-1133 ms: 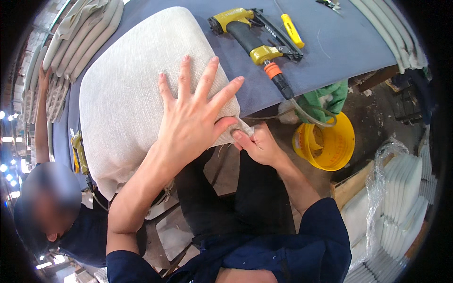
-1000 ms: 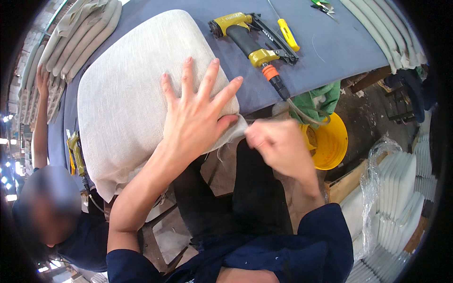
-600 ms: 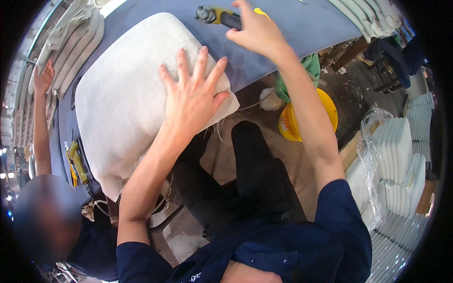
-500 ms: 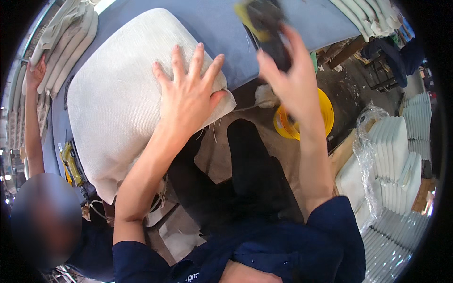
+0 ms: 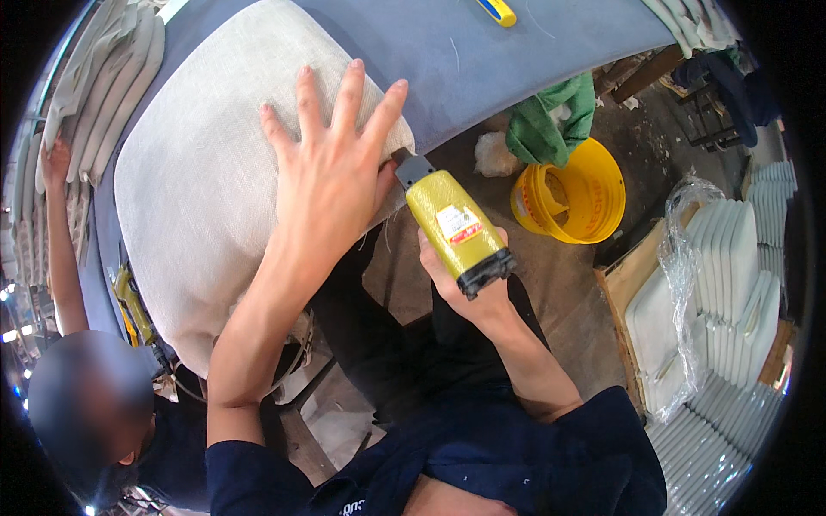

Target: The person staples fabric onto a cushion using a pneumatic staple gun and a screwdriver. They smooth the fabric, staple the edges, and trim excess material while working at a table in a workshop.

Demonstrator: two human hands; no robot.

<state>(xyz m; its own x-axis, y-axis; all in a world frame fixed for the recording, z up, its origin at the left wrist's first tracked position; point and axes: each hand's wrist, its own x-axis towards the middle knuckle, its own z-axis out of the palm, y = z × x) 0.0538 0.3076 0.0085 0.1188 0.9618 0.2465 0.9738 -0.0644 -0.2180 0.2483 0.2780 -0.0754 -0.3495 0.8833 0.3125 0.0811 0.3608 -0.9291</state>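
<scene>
1. We have the cushion (image 5: 198,163) at the near edge of the bench (image 5: 508,69), its pale cloth upward and its near part reaching past that edge.
2. The big change is on our right: a second ago the staple gun (image 5: 452,219) lay on the bench while our right hand (image 5: 477,305) pinched the cushion's corner cloth; now that hand grips the gun, thumb along its side, other fingers mostly hidden beneath.
3. The gun's dark nose (image 5: 413,168) now meets the cushion's right corner, just beside our left thumb; we cannot tell whether it presses in.
4. Our left hand (image 5: 331,185) stays spread flat on the cushion, fingers fanned, thumb toward that corner. With our right taken up by the gun, we judge that the left alone steadies the cloth, and its thumb sits close enough to the nose to need care.
5. Loose threads (image 5: 387,230) hang below the corner.
6. The screwdriver (image 5: 499,12) remains on the bench; the bucket (image 5: 602,193) and green cloth (image 5: 551,129) are off to our right.
7. At far left, a co-worker's hand (image 5: 56,163) touches the stacked pads (image 5: 120,95).
</scene>
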